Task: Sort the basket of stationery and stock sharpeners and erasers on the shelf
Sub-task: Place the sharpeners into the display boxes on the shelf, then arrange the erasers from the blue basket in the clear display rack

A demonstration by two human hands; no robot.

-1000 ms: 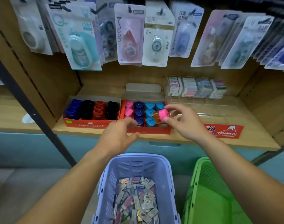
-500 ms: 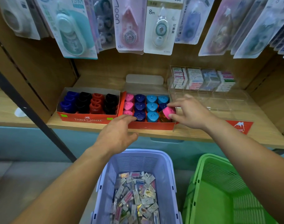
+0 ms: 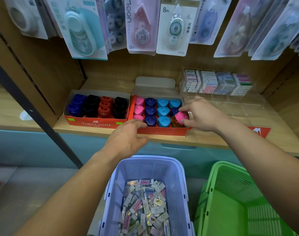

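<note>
My right hand pinches a pink-capped sharpener, tilted, in the front right corner of a red tray on the wooden shelf. The tray holds pink, dark blue and light blue sharpeners in rows. My left hand hovers with relaxed fingers at the tray's front edge and holds nothing. A lilac basket below holds several wrapped erasers.
A Faber-Castell box of blue, black and red sharpeners sits left of the tray. A clear acrylic organiser with eraser packs stands at the back right. A green basket is at lower right. Correction tape packs hang above.
My right hand has lowered the pink sharpener from above the tray into its front right corner. The view has moved closer to the shelf. My left hand has barely moved.
</note>
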